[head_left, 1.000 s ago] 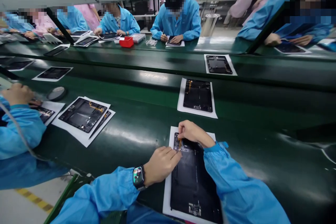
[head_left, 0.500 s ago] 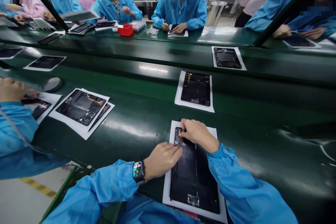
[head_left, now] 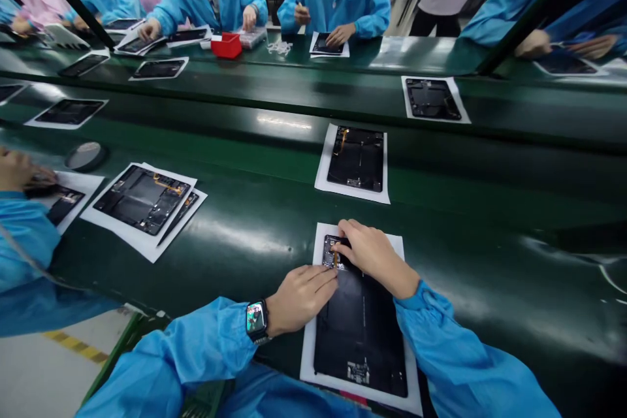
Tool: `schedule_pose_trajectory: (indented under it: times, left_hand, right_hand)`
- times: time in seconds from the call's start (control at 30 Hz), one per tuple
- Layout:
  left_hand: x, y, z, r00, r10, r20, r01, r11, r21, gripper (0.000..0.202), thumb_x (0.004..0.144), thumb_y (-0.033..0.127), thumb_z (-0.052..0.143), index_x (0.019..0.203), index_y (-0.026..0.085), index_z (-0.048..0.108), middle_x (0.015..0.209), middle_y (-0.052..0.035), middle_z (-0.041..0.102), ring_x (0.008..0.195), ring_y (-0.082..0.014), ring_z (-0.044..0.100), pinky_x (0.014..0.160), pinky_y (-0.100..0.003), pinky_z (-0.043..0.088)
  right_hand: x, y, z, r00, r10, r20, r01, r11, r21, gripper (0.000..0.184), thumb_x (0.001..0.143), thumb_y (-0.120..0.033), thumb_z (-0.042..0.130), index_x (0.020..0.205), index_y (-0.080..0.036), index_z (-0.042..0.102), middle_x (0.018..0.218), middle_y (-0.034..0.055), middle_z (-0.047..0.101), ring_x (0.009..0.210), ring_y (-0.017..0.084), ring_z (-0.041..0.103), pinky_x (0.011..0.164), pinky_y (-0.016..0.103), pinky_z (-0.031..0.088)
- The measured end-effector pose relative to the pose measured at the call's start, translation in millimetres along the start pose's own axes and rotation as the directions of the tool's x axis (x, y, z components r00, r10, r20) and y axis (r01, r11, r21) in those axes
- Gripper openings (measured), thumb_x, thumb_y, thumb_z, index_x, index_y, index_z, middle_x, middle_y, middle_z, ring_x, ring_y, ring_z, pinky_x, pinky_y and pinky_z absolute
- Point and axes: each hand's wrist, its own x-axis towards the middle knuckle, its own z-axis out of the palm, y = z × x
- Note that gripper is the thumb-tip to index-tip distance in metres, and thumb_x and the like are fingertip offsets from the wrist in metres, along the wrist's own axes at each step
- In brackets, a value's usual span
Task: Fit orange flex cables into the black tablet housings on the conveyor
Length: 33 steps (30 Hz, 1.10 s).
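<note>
A dark tablet housing (head_left: 360, 326) lies on a white sheet (head_left: 308, 339) right before me, its inside facing up. Near its upper left corner an orange flex cable (head_left: 336, 258) runs between my fingertips. My left hand (head_left: 304, 297), with a watch (head_left: 255, 318) on the wrist, has its fingers pressed together at the cable's lower end. From above right comes my right hand (head_left: 375, 255), its thumb on the cable's upper part and its curled fingers by the housing's top edge. The exact grip of the fingertips is partly hidden.
Another housing (head_left: 356, 160) on paper lies just beyond mine. Overlapping sheets with housings (head_left: 142, 199) are at left, near a round grey dish (head_left: 85, 155) and a co-worker's hand (head_left: 14, 170). Across the green bench, people work near a red box (head_left: 226, 46).
My view has shifted slightly. Both my hands stay at the flex cable with little movement. Across the bench, a co-worker's hand has come down to the sheets, and another housing now lies before that person.
</note>
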Motion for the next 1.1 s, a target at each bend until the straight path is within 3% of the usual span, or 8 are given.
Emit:
schedule_pose_trajectory:
  times: [0.27, 0.53, 1.1]
  left_hand:
    - [3.8, -0.1, -1.9, 0.995, 0.077, 0.066, -0.077, 0.997, -0.005, 0.023, 0.098, 0.011, 0.042, 0.103, 0.01, 0.065, 0.112, -0.0099, 0.07, 0.101, -0.0211, 0.066, 0.079, -0.032, 0.055]
    - [5.8, -1.3, -5.1, 0.984, 0.108, 0.145, -0.11, 0.994, 0.007, 0.025, 0.1, 0.012, 0.04, 0.103, 0.009, 0.064, 0.113, -0.0118, 0.069, 0.104, -0.0213, 0.064, 0.08, -0.032, 0.055]
    - [13.2, 0.3, -9.4, 0.977, 0.133, 0.165, -0.138, 0.99, 0.02, 0.022, 0.098, 0.01, 0.044, 0.098, 0.008, 0.066, 0.11, -0.0112, 0.07, 0.102, -0.0219, 0.065, 0.079, -0.032, 0.056]
  right_hand:
    - [13.7, 13.7, 2.0, 0.991, 0.082, 0.109, -0.104, 0.972, 0.211, 0.024, 0.084, -0.039, 0.071, 0.085, -0.023, 0.053, 0.085, 0.0002, 0.065, 0.076, 0.018, 0.06, 0.056, 0.027, 0.023]
    - [16.0, 18.9, 3.9, 0.992, 0.083, 0.099, -0.105, 0.964, 0.244, 0.029, 0.08, -0.045, 0.073, 0.083, -0.023, 0.054, 0.081, 0.0, 0.065, 0.072, 0.018, 0.059, 0.055, 0.027, 0.022]
    - [15.4, 18.9, 3.1, 0.993, 0.1, 0.068, -0.115, 0.957, 0.265, 0.032, 0.077, -0.042, 0.076, 0.079, -0.021, 0.053, 0.074, -0.0016, 0.063, 0.068, 0.017, 0.057, 0.053, 0.027, 0.02]
